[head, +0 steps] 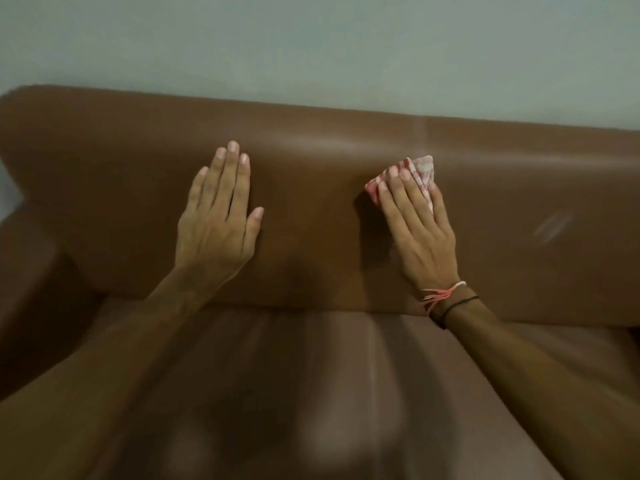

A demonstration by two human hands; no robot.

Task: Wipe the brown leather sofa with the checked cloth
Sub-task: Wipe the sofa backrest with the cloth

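Note:
The brown leather sofa (311,161) fills the view, its backrest across the middle and the seat cushion below. My right hand (420,233) presses a folded red-and-white checked cloth (424,173) flat against the backrest, right of centre; most of the cloth is hidden under the fingers. My left hand (218,220) lies flat on the backrest to the left, fingers together and pointing up, holding nothing. A pink thread and a black band circle my right wrist.
A pale grey-green wall (311,46) rises behind the backrest. The sofa's left armrest (31,271) juts forward at the left edge. A faint scuff mark (550,226) shows on the backrest to the right of the cloth.

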